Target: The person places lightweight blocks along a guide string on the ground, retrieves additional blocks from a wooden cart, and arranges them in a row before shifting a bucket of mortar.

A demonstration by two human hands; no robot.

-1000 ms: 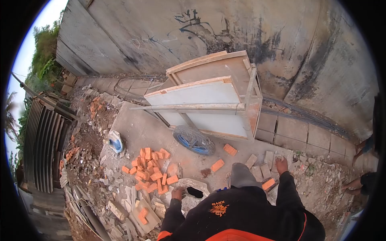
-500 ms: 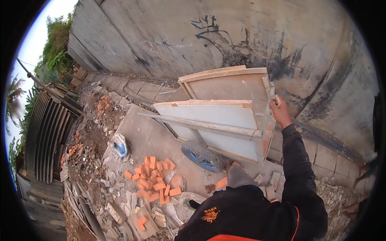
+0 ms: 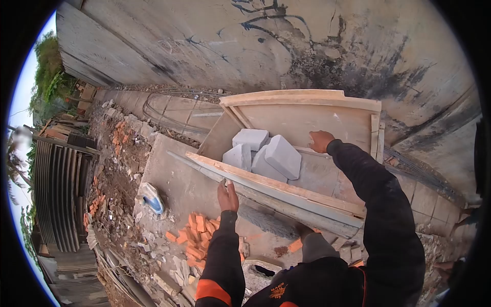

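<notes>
- Soft, even daylight falls over the cart (image 3: 307, 117); I see only gentle shadows inside it.
- Far left of the cart, the pale sky (image 3: 24, 94) is washed out, a blurred patch (image 3: 21, 139) beneath it.
- Behind the cart, lens distortion bows the wall (image 3: 153, 30).
- Right of the cart, dimness meets black edging.

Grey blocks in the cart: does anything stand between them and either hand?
The cart's near rim stands between the left hand and the grey blocks; nothing visible stands between them and the right hand.
</notes>
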